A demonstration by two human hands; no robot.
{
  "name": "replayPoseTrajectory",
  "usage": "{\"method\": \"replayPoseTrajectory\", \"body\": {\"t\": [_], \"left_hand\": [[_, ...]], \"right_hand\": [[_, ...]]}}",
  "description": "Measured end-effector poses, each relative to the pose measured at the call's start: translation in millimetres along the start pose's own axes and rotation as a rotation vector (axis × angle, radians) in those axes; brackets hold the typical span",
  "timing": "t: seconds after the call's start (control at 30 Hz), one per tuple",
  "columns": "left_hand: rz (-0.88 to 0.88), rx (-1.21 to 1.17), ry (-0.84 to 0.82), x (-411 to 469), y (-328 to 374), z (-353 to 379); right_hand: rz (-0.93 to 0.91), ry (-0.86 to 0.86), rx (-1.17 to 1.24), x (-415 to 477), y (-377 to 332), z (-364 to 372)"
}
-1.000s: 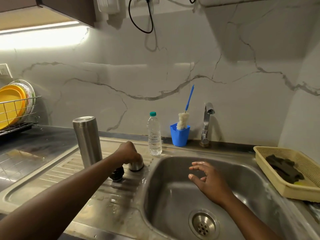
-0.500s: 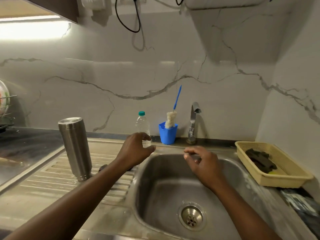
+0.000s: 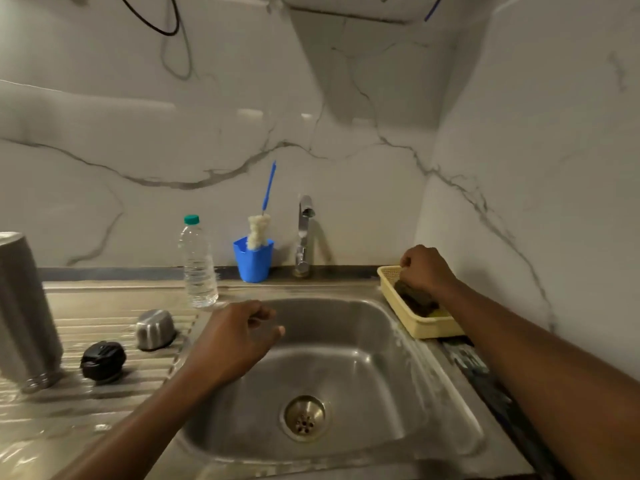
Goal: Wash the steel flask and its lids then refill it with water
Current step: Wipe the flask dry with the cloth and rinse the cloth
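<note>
The steel flask (image 3: 24, 313) stands upside down on the ribbed drainboard at the far left. Beside it lie its black inner lid (image 3: 103, 361) and its steel cap (image 3: 154, 329), mouth down. My left hand (image 3: 235, 337) hovers over the left rim of the sink (image 3: 346, 358), fingers loosely curled, holding nothing. My right hand (image 3: 427, 268) reaches into the yellow basket (image 3: 426, 327) at the right, fingers curled on the far end of a dark scrub pad (image 3: 415, 301).
A plastic water bottle (image 3: 198, 265) with a green cap, a blue cup (image 3: 253, 259) holding a bottle brush, and the tap (image 3: 304, 233) line the back wall. The tap is not running. The drain (image 3: 304, 418) sits in the basin's middle. The drainboard is wet.
My left hand has let go of the steel cap and drifted to the sink rim. My right hand has moved from over the basin to the yellow basket. The view turned right.
</note>
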State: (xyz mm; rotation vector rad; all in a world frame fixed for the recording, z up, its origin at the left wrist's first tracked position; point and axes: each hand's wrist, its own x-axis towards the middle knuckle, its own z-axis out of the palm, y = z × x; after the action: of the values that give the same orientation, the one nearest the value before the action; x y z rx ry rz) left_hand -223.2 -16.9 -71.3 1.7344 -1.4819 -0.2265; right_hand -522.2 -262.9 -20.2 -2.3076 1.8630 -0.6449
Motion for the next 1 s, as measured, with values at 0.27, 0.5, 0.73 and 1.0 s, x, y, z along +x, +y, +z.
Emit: {"method": "replayPoseTrajectory", "body": {"t": [0.27, 0.5, 0.73, 1.0], "left_hand": [[-0.007, -0.007, -0.007, -9.7, -14.1, -8.9], [-0.019, -0.047, 0.022, -11.7, -9.7, -21.0], [-0.043, -0.092, 0.162, -19.6, -9.6, -53.5], [-0.068, -0.156, 0.419, -52.2, -19.2, -119.7]], "right_hand": [[0.101, -0.161, -0.272, 1.4, 32.0, 17.5], [0.101, 0.039, -0.138, -4.9, 19.9, -10.6], [-0.031, 0.226, 0.398, -36.0, -39.4, -52.9], [0.174, -0.209, 1.348, -104.4, -127.9, -51.7]]}}
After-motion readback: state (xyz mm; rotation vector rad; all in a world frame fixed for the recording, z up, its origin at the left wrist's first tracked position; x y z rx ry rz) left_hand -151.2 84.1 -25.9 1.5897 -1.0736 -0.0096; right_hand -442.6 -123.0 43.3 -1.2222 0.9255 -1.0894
